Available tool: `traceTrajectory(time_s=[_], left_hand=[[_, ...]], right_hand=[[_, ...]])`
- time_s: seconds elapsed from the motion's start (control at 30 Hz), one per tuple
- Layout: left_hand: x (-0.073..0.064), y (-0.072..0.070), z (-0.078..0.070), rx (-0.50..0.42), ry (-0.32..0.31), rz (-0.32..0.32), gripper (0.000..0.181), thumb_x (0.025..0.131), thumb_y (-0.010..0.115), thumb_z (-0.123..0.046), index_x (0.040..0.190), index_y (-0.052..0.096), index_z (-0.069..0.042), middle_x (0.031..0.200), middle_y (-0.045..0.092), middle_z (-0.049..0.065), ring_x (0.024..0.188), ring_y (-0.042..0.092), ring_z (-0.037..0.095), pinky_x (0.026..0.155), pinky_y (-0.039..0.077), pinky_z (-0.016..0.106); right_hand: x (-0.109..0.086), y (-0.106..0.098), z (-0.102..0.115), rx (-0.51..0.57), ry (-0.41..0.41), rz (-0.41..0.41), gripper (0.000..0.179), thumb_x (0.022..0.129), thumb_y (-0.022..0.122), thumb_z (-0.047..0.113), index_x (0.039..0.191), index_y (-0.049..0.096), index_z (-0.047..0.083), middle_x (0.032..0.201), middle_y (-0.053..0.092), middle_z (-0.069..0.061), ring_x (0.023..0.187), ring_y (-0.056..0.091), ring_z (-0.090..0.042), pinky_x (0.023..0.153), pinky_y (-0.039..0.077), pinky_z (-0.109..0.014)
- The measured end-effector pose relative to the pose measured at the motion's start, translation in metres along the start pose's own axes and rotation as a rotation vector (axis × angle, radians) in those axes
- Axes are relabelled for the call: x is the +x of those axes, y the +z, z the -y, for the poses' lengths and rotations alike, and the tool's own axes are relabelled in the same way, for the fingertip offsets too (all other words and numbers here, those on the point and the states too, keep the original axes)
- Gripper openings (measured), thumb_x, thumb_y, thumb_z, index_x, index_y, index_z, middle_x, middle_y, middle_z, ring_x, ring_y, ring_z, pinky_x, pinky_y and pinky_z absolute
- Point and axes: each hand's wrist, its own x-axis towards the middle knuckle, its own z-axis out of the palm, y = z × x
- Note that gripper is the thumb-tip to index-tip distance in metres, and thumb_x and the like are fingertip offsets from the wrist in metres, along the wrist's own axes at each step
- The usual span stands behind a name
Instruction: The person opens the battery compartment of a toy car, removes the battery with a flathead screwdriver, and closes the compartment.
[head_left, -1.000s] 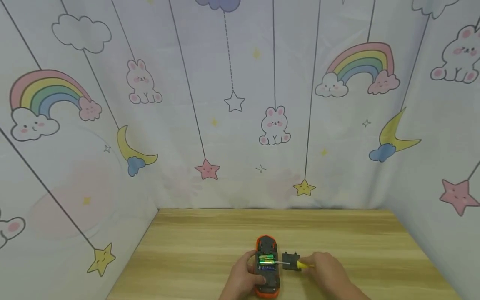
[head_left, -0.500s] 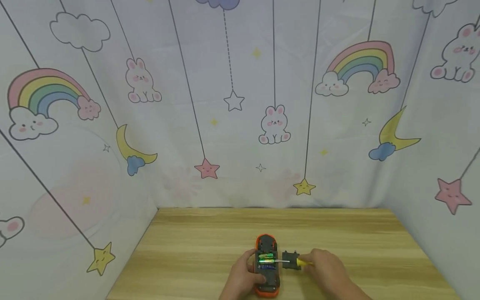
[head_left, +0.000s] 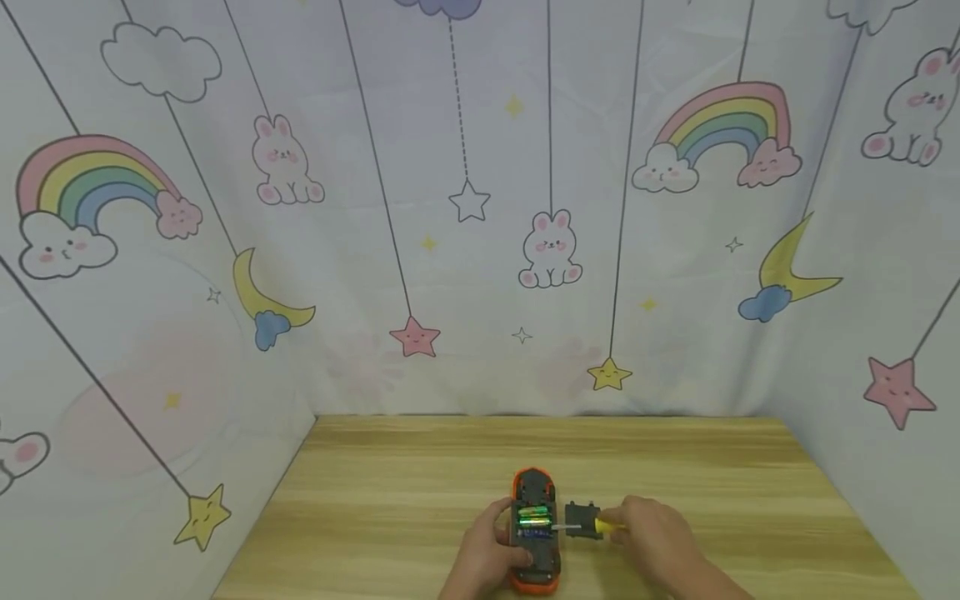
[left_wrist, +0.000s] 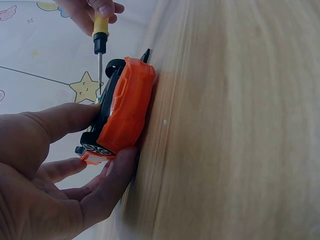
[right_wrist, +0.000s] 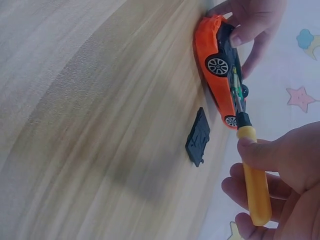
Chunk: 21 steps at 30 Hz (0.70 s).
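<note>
An orange toy car [head_left: 536,568] lies wheels up on the table, its dark underside showing. My left hand [head_left: 489,546] grips its left side, thumb on the underside. Two green batteries [head_left: 534,522] and a blue one [head_left: 534,534] sit in the car's uncovered battery compartment. In my right hand [head_left: 654,533] is a screwdriver [right_wrist: 256,185] with a yellow handle, pinched between thumb and fingers. Its metal shaft points left into the compartment, at the batteries' right ends; whether the tip touches one I cannot tell.
A black battery cover [right_wrist: 198,137] lies flat on the wooden table [head_left: 390,467], just right of the car and under the screwdriver's shaft. A white curtain [head_left: 480,275] printed with rainbows, stars and rabbits encloses the table's back and sides.
The screwdriver tip has shifted slightly at the batteries' right ends. The upper green battery now lies straighter beside the other. The car, the cover and my left hand hold their places.
</note>
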Motion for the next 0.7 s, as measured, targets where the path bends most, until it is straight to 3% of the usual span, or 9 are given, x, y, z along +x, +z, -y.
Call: traceTrajectory(time_s=[0.27,0.53,0.7], left_hand=[[0.0,0.0,0.002,0.026,0.016,-0.015,0.086,0.073,0.086,-0.001,0.15,0.047,-0.006,0.092,0.069,0.007,0.081,0.067,0.019,0.075,0.054,0.04],[-0.003,0.0,0.001,0.037,0.033,-0.021,0.086,0.073,0.086,0.0,0.15,0.048,-0.007,0.091,0.069,0.007,0.081,0.067,0.019,0.075,0.054,0.041],[-0.002,0.0,-0.002,0.039,0.008,-0.022,0.086,0.073,0.086,0.0,0.149,0.049,-0.008,0.092,0.07,0.007,0.083,0.067,0.02,0.076,0.054,0.041]], right_hand=[[0.0,-0.011,0.016,-0.063,-0.054,0.02,0.023,0.073,0.087,0.016,0.094,0.083,0.027,0.081,0.067,0.01,0.076,0.065,-0.01,0.069,0.055,-0.034],[0.001,-0.016,0.034,-0.215,-0.122,-0.063,0.017,0.071,0.087,0.008,0.075,0.077,0.021,0.067,0.058,0.007,0.062,0.056,-0.012,0.057,0.052,-0.035],[0.007,-0.02,0.049,-0.283,-0.121,-0.05,0.02,0.076,0.084,0.008,0.069,0.068,0.017,0.065,0.055,0.002,0.058,0.054,-0.019,0.057,0.05,-0.044]])
